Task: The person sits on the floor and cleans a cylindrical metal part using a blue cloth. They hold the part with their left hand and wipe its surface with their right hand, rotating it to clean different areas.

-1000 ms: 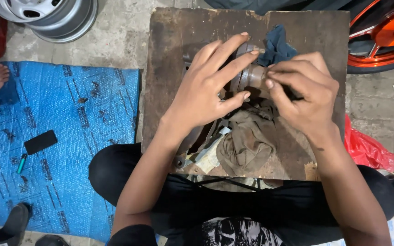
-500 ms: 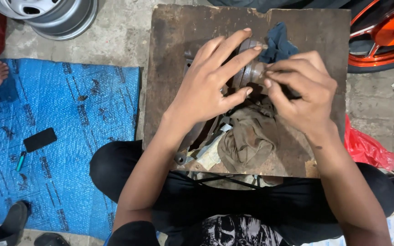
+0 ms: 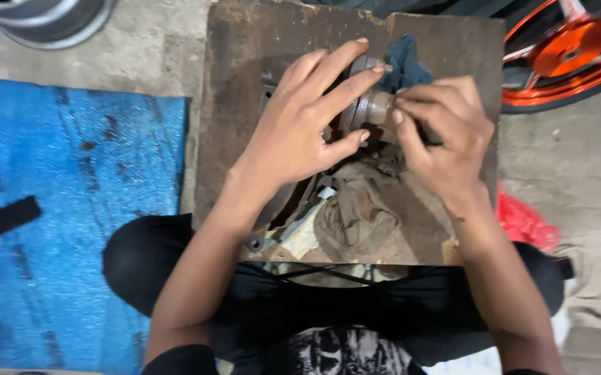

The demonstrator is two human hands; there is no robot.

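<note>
A round brown metal part (image 3: 368, 106) rests on a worn wooden board (image 3: 245, 62) across my lap. My left hand (image 3: 307, 125) covers the part's left side, fingers spread over its top and thumb pressed beneath it. My right hand (image 3: 443, 135) has its fingers curled against the part's right end, where a dark blue rag (image 3: 403, 64) lies just behind. A dirty tan rag (image 3: 356, 208) is bunched on the board below both hands. What my right fingers pinch is hidden.
A blue mat (image 3: 64, 208) covers the concrete floor at left, with a small black block (image 3: 12, 215) on it. An orange wheel (image 3: 568, 55) lies at the top right, a silver rim (image 3: 50, 17) at the top left, a red bag (image 3: 523, 222) by my right knee.
Both hands stay on the metal part. My left fingers have shifted slightly over its top, and the view has moved a little.
</note>
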